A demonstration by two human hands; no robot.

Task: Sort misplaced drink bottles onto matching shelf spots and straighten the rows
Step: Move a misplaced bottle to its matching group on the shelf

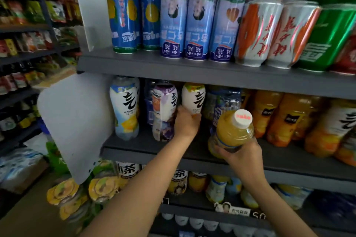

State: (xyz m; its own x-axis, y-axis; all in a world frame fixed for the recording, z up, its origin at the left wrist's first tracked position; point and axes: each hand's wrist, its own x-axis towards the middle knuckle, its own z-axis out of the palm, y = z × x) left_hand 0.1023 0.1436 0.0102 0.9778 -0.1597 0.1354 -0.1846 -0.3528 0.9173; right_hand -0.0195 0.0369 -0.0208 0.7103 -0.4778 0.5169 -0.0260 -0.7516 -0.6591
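Note:
My right hand (243, 155) grips an orange juice bottle (232, 131) with a white cap, tilted toward me in front of the middle shelf (192, 159). My left hand (185, 124) reaches into that shelf, its fingers curled round the lower part of a white-labelled sparkling water bottle (193, 97). A purple-labelled bottle (164, 109) stands just left of that hand, and a yellow-and-white one (125, 106) stands further left. Behind the held juice is a blue-labelled bottle (225, 106). Orange juice bottles (269, 115) fill the shelf's right part.
The top shelf (154, 65) carries blue, pale blue, orange-white and green cans in rows. White plastic dividers (77, 121) jut out at the shelf's left end. The lower shelf holds tea bottles and yellow-lidded cups (102, 186). Another snack rack stands at far left.

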